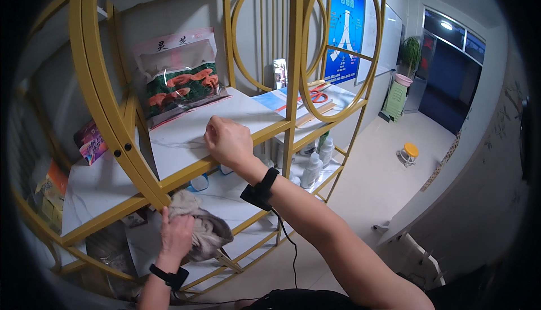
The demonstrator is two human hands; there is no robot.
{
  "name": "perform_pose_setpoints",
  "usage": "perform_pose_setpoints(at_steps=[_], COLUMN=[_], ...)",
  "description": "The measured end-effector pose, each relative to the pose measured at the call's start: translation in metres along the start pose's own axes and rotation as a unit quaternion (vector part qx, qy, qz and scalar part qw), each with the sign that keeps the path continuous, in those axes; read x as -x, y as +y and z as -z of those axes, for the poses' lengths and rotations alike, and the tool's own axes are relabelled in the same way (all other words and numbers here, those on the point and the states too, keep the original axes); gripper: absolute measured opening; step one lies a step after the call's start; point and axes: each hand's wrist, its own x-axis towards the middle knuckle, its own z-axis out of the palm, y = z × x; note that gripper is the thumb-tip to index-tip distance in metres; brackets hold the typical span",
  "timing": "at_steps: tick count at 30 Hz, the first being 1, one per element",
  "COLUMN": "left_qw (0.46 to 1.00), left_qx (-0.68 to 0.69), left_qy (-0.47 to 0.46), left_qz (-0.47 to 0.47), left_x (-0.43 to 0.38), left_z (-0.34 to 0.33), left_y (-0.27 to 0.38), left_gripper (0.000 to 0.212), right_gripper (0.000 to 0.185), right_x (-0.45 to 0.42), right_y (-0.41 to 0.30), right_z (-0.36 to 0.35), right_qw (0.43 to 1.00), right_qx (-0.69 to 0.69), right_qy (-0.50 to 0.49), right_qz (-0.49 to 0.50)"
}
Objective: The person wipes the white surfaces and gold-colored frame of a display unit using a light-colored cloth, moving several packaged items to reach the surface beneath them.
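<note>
My left hand (177, 236) grips a crumpled grey-beige cloth (207, 234) beside the gold metal post of a display shelf. One finger of it points up along the post, and the cloth hangs in front of the lower shelves. Curled into a fist, my right hand (230, 141) is at the front edge of a white marble-patterned shelf board (181, 141); nothing shows in it, and I cannot tell whether it touches the board. Behind that hand, a clear-fronted plastic bag (184, 81) with a mushroom picture and printed writing leans against the back of the shelf.
Right of the post lie red-handled scissors (318, 96) near a propped-up phone (280, 73). White bottles (312, 170) stand below. A purple box (91, 143) sits on the left shelf. A black cable (291, 238) hangs from my right wristband. A yellow stool (410, 151) stands on the floor.
</note>
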Motion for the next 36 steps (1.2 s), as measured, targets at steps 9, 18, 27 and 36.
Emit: perform_pose_setpoints(at_steps=[9,18,27,36], left_qw=[0.999,0.991,0.977,0.982], left_qx=[0.007,-0.084,0.111,0.119], left_qy=[0.032,-0.077,-0.179,-0.144], left_qz=[0.038,-0.068,0.007,-0.023], left_x=[-0.018,0.047,0.094,0.101], left_z=[-0.001,-0.093,-0.165,-0.146], left_y=[-0.001,0.034,0.074,0.077], left_gripper=[0.012,0.027,0.024,0.011], right_gripper=[0.013,0.013,0.014,0.014], right_x=[0.000,0.000,-0.001,0.000], right_y=[0.000,-0.001,0.000,0.006], right_z=[0.001,0.000,-0.001,-0.001], right_qw=[1.000,1.000,0.999,1.000], right_qx=[0.025,0.027,0.034,0.023], right_qy=[0.016,0.008,-0.006,-0.001], right_qz=[0.004,0.004,-0.006,-0.001])
